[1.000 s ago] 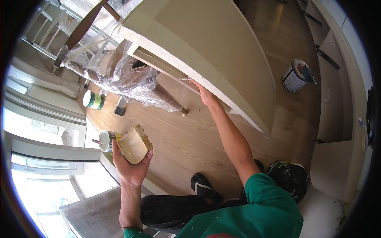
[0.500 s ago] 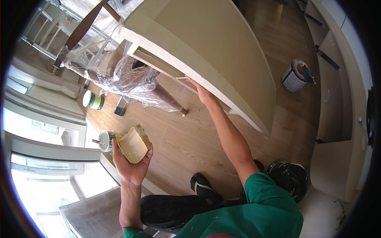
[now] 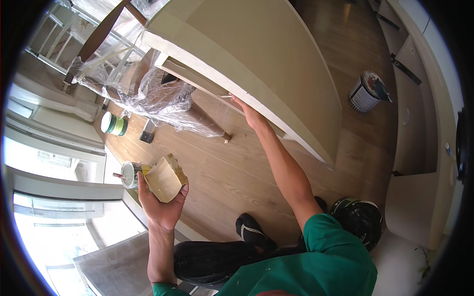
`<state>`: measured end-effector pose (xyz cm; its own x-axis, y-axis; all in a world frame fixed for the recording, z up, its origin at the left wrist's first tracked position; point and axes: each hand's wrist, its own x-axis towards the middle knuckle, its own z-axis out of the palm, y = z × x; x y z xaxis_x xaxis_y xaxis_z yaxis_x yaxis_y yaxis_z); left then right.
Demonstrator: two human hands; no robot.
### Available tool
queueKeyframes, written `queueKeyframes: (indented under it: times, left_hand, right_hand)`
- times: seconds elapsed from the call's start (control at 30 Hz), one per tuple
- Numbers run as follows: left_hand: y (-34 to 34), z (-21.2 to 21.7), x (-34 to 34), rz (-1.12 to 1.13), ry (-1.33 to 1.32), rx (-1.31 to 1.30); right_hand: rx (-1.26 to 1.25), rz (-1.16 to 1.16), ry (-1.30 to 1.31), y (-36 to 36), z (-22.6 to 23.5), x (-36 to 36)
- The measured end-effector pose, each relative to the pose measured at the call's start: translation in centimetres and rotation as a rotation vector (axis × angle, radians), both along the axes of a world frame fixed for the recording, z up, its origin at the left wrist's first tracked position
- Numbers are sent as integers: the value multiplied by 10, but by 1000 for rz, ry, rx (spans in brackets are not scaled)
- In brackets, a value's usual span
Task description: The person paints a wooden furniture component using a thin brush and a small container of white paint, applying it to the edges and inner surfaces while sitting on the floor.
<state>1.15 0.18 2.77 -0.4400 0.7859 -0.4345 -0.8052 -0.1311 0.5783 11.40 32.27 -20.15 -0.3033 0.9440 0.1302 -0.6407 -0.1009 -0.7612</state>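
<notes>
Our left hand (image 3: 162, 211) cups the cut box (image 3: 164, 180) above the floor (image 3: 212, 167); our right hand (image 3: 251, 114) pinches a thin pale stick (image 3: 226, 96) by the cream board's (image 3: 261, 64) long left edge. We should keep the box level and work gently.

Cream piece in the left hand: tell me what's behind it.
A round tin shows left of the cream piece, wooden floor on its right. The piece and the left hand cover whatever is directly behind, perhaps part of the tin.

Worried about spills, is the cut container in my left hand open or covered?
Open: the cut container shows its pale inside, no lid over it.
</notes>
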Motion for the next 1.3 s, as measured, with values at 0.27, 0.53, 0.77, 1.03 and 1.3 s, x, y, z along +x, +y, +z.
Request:
queueKeyframes:
  times: [0.27,0.53,0.77,1.03,1.3]
  left_hand:
    - [0,2,1,21,12,-17]
    - [1,3,3,21,-5,-11]
    - [0,5,4,8,11,-2]
    - [1,4,5,27,18,-20]
    - [1,3,5,18,36,-31]
  right_hand:
    - [-37,-19,-28,-7,-13,11]
    - [-68,-39,-61,-13,-24,28]
    - [-67,-34,-66,-12,-23,28]
    - [-48,-36,-52,-9,-13,5]
    - [-55,-69,-51,-4,-14,-3]
